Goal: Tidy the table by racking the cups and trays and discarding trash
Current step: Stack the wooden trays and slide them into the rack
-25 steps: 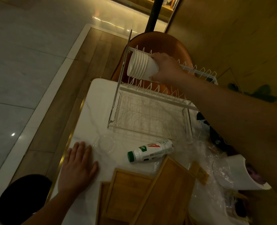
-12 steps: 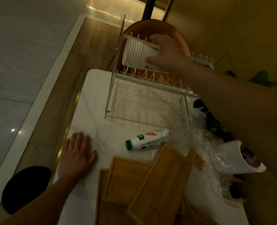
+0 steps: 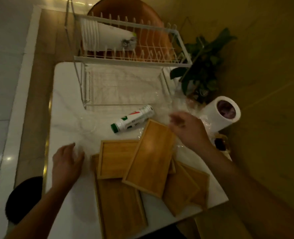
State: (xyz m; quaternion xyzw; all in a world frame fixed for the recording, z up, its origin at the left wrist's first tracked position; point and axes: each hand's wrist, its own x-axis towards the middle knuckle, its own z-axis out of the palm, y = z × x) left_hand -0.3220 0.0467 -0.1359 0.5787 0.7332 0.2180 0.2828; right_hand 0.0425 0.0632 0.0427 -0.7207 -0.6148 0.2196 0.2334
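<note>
While cup stack (image 3: 108, 37) lies in rack (image 3: 125, 58), right hand (image 3: 189, 130) hovers well apart, loose, empty.

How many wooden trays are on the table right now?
5: tilted top tray, square tray under its left edge, large tray nearest the camera, two overlapping right trays. Overlap may hide more.

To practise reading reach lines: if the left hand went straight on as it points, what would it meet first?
Probably the clear lid lying on the table ahead of the left hand, though depth is unclear.
</note>
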